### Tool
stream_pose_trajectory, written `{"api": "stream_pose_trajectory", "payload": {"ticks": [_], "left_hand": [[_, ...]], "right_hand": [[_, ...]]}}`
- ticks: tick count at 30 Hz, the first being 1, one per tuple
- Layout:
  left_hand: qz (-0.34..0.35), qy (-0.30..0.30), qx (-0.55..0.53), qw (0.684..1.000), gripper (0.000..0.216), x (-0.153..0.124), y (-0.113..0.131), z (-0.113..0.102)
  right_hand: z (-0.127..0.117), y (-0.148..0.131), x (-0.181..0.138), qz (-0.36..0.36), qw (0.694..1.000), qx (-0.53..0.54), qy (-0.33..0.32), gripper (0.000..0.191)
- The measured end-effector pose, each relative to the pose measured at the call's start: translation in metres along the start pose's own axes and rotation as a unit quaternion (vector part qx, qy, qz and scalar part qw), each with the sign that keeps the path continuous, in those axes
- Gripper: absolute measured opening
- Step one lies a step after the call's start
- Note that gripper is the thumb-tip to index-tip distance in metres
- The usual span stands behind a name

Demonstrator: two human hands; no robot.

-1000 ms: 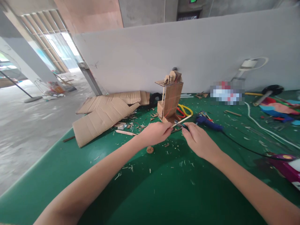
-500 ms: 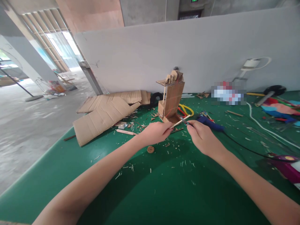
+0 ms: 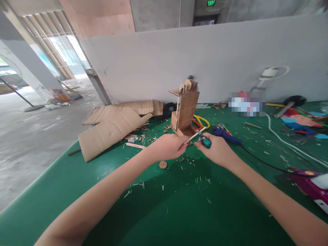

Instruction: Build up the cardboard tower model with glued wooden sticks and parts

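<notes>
The left hand (image 3: pixel 167 147) pinches the near end of a thin wooden stick (image 3: pixel 196 134) between thumb and fingertips, clamped on it. The stick slants up and away to the right, above the table. The right hand (image 3: pixel 219 151) is closed around a teal-handled cutter (image 3: pixel 205 141), whose tip meets the stick just right of the left fingertips. No brand or lettering can be made out on the cutter.

Both forearms are bare and reach forward from the near edge, converging over the middle of the green table (image 3: pixel 164 212). The left wrist is turned palm-down, and the right hand is knuckles-up with the thumb along the handle.

Just behind the hands stands a cardboard tower (image 3: pixel 187 109), upright, with a small wheel-like part on top. Yellow and red loops (image 3: pixel 203 120) lie at its right foot. A blue glue gun (image 3: pixel 227 134) lies just right of the right hand, and its black cord (image 3: pixel 263 162) runs off to the right. A small round disc (image 3: pixel 163 164) lies on the table below the left hand, among wood shavings.

Flat cardboard sheets (image 3: pixel 115 124) lie far left. A grey partition (image 3: pixel 153 65) closes the far side of the table. Above it a green lit sign (image 3: pixel 210 2) shows lettering too small to read.
</notes>
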State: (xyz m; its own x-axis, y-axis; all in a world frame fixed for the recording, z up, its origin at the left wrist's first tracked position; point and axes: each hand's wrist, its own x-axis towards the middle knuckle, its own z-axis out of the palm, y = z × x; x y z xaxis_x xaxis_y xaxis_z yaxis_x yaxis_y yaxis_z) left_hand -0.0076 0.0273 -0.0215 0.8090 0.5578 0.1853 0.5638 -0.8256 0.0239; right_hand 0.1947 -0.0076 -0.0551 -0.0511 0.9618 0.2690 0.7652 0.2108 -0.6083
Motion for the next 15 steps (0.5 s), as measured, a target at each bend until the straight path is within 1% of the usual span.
{"api": "stream_pose_trajectory", "payload": {"ticks": [2,3,4,5,6,8,9,11,13,15], "left_hand": [[-0.018,0.007,0.027,0.999,0.027,-0.004,0.004,-0.019],[-0.023,0.007,0.041,0.999,0.03,-0.007,0.006,-0.028],[-0.031,0.001,0.054,0.998,0.036,-0.01,0.008,-0.036],[-0.046,0.003,0.073,0.996,0.04,-0.013,0.008,-0.044],[-0.064,0.006,0.097,0.993,0.042,-0.015,0.008,-0.049],[-0.1,0.018,0.138,0.985,0.042,-0.018,0.005,-0.053],[-0.111,0.021,0.153,0.982,0.041,-0.018,0.002,-0.052],[-0.116,0.021,0.168,0.979,0.04,-0.017,-0.005,-0.047],[-0.105,0.011,0.172,0.98,0.038,-0.016,-0.012,-0.041],[-0.088,-0.001,0.174,0.981,0.036,-0.014,-0.017,-0.036]], "right_hand": [[0.002,-0.011,0.0,0.043,0.994,0.087,-0.048,0.022],[0.004,-0.018,0.0,0.069,0.983,0.147,-0.086,0.023],[0.007,-0.025,0.0,0.097,0.963,0.215,-0.127,0.022],[0.011,-0.033,0.0,0.129,0.934,0.285,-0.171,0.022],[0.015,-0.04,0.0,0.163,0.898,0.35,-0.211,0.023],[0.025,-0.051,0.002,0.221,0.824,0.453,-0.259,0.023],[0.03,-0.054,0.003,0.241,0.795,0.486,-0.269,0.022],[0.041,-0.058,0.006,0.271,0.757,0.526,-0.278,0.019],[0.052,-0.058,0.008,0.291,0.738,0.543,-0.275,0.017],[0.061,-0.058,0.007,0.304,0.726,0.554,-0.27,0.017]]}}
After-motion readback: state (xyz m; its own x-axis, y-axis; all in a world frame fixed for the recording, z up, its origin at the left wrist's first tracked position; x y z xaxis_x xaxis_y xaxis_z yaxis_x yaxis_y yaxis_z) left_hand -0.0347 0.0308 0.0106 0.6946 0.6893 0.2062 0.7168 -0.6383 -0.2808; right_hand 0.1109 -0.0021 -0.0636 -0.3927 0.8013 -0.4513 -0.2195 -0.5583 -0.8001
